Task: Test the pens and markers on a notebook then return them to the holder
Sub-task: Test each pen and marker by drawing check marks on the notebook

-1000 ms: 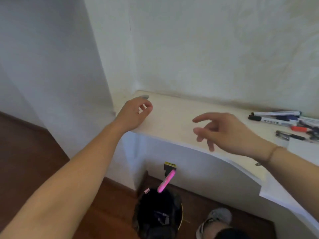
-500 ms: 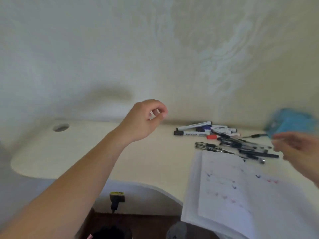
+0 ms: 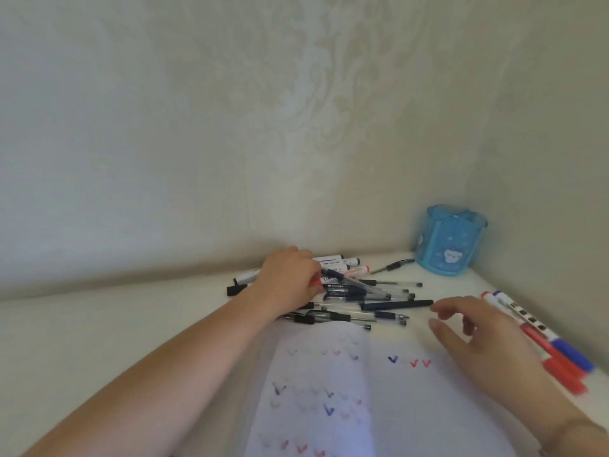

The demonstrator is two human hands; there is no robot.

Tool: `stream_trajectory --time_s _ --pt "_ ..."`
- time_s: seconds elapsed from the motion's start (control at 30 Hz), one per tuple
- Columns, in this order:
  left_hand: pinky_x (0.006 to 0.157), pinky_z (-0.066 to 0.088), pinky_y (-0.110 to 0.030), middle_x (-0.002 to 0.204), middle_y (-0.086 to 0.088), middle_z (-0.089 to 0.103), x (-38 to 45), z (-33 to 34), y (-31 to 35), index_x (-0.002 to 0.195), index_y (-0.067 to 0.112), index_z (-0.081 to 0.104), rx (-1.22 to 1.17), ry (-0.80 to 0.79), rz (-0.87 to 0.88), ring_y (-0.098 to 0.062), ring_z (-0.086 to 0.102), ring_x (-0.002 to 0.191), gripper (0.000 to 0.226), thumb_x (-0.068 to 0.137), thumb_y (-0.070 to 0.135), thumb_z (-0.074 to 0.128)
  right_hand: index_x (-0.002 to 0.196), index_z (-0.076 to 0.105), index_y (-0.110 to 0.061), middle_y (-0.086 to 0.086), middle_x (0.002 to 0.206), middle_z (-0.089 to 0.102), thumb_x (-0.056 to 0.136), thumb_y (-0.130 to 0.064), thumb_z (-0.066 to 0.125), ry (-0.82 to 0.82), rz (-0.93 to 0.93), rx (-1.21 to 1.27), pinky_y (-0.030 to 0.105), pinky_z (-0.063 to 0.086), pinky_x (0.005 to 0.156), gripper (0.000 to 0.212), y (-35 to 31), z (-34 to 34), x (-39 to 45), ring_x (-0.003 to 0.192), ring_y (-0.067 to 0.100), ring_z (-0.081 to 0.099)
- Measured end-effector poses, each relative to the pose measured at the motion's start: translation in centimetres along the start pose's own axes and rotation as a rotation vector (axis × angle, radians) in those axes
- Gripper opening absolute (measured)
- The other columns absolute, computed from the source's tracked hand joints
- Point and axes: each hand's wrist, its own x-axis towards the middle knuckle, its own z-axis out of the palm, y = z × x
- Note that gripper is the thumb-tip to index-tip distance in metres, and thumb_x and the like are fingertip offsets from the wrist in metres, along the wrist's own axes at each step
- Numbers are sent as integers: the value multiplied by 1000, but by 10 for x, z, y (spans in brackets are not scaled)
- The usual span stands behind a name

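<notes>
1. Pile of pens and markers (image 3: 356, 293) lying loose on the white tabletop (image 3: 115, 328), just beyond the far edge of the notebook; clear-barrelled pens with black caps crossed over one another, white markers at the back near the wall.
2. Left hand (image 3: 290, 278) down on the left end of that pile, fingers curled round a marker with a red end (image 3: 315, 282); exact grasp partly hidden by the knuckles.
3. Long dark pen (image 3: 397, 304) at the right edge of the pile, tip pointing toward the right hand.
4. Right hand (image 3: 474, 331) hovering above the notebook's right part, near the dark pen but apart from it, fingers loosely spread and relaxed, grasping nothing.
5. Notebook (image 3: 379, 390) open in the foreground between the 2 forearms, pages covered with small check marks in blue, red and faint grey.
6. Group of red and blue markers (image 3: 543, 338) lying side by side on the tabletop to the right of the right hand, somewhat blurred.
7. Blue translucent holder (image 3: 448, 240) upright in the far right corner of the tabletop, with inner dividers and a small white figure on its front.
8. Single dark pen (image 3: 393, 266) alone between the pile and the holder, well short of touching either.
9. Pale patterned wall (image 3: 230, 127) behind and to the right.
</notes>
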Motion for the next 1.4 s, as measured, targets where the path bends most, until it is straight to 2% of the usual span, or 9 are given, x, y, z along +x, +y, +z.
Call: stream_trajectory --time_s 0.27,0.37,0.53,0.73,0.8,0.9,1.0,1.13,1.4 --pt "75 46 -35 95 2 60 -9 -20 -12 90 24 58 -89 -29 -129 -22 55 91 14 90 38 56 87 58 -48 -20 77 64 80 -28 70 1 -86 128 24 44 56 25 1 -5 -3 80 10 52" --pt "67 48 -33 84 2 63 -23 -41 -31 85 26 56 -190 -131 -234 -23 59 80 10 90 34 60 83 57 -50 -27 97 61 79 -29 69 14 -106 151 25 43 55 25 3 -8 -2 80 12 52" --pt "63 43 -30 75 5 61 -40 -77 -59 84 28 63 -187 -137 -271 -20 57 73 9 92 26 61 81 55 -54 -30 97 60 80 -34 66 21 -128 139 32 50 59 22 -1 -9 -3 79 12 53" --pt "68 45 -32 73 5 65 -40 -103 -71 82 22 70 -124 -186 -264 -19 57 72 25 95 14 51 78 57 -52 -28 90 63 80 -34 66 21 -127 155 30 49 57 20 -4 -16 -4 74 15 55" --pt "61 39 -32 61 5 56 -41 -116 -64 74 25 67 -311 -87 -282 -18 49 60 31 97 14 51 77 59 -52 -28 83 65 79 -36 67 6 -136 184 21 45 53 17 -8 -18 -4 71 14 56" --pt "60 40 -27 60 4 52 -39 -123 -12 84 20 72 -843 -42 -112 -11 45 58 28 99 12 50 87 65 -45 -19 69 70 71 -40 77 -47 -73 403 8 39 51 21 -17 -21 -4 52 4 53" --pt "63 47 -22 68 6 61 -33 -104 62 96 11 68 -1029 -212 118 -9 55 64 20 99 7 49 89 71 -37 -2 63 73 57 -47 83 -18 -27 756 14 46 51 35 -26 -28 -5 44 4 52" --pt "74 48 -32 82 11 59 -23 -80 118 104 21 54 -836 -281 267 -11 55 77 10 102 20 44 70 70 -20 6 51 61 65 -20 87 87 -4 956 22 42 42 18 -25 -35 -7 43 13 51" --pt "53 43 -35 63 2 62 -29 -29 115 95 22 53 -481 49 397 -19 53 55 46 95 58 25 64 52 -7 6 42 58 73 -34 69 -140 2 765 20 38 43 34 -23 -30 -6 36 12 46"
